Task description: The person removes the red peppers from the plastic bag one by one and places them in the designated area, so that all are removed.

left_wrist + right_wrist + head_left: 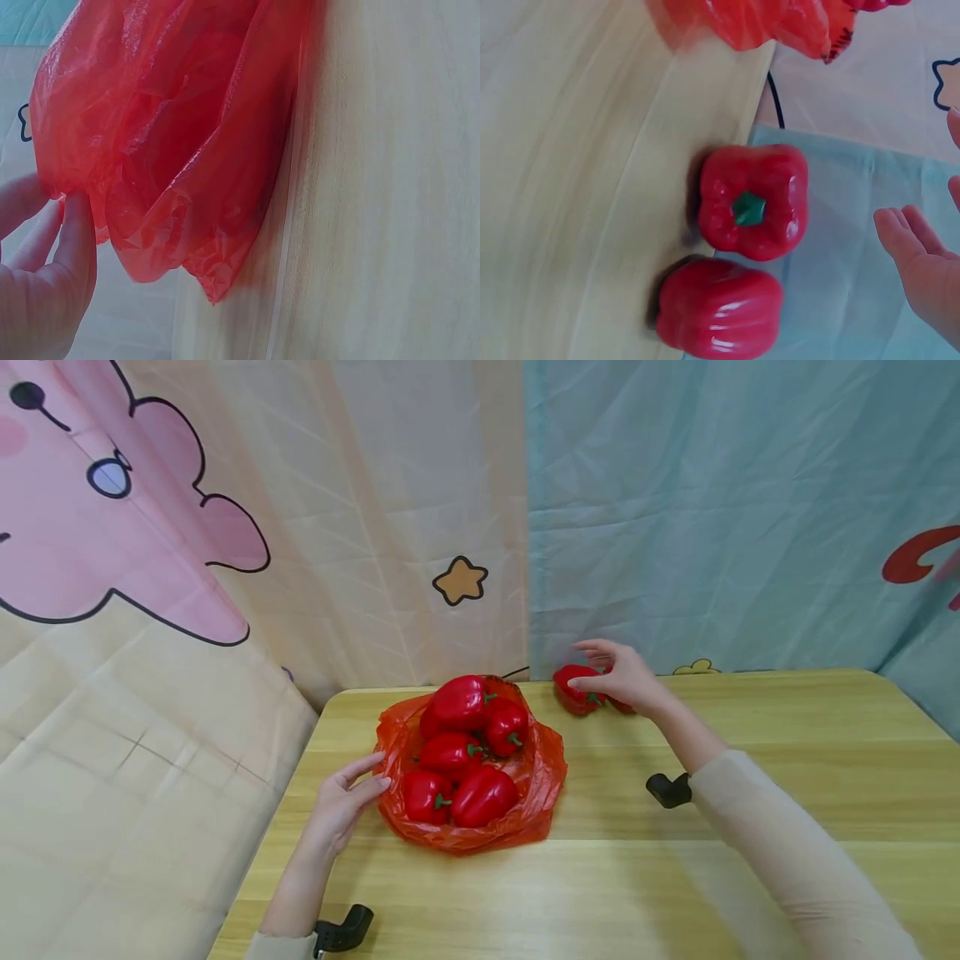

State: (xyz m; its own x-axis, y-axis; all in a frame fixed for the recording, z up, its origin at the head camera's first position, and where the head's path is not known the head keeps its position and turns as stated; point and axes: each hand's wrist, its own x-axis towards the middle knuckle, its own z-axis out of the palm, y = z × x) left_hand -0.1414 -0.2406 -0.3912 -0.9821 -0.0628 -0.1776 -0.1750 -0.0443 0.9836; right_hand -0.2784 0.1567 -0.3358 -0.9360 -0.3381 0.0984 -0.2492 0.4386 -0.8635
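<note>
A red plastic bag [551,768] sits spread on the table with several red bell peppers [486,796] inside. At its left rim, my left hand [337,802] pinches the thin plastic between thumb and fingers, as the left wrist view shows up close. Right of the bag, two more red bell peppers lie near the table's back edge: one shows its green stem [748,208], the other pepper [720,307] lies on its side next to it. Above these two, my right hand [618,677] reaches with fingers spread and apart from them, holding nothing.
The wooden table [607,893] ends at the back against a patterned curtain [637,527]. Behind the bag a thin dark cord [775,100] shows. Black wrist-worn devices [345,931] stick out beside both forearms.
</note>
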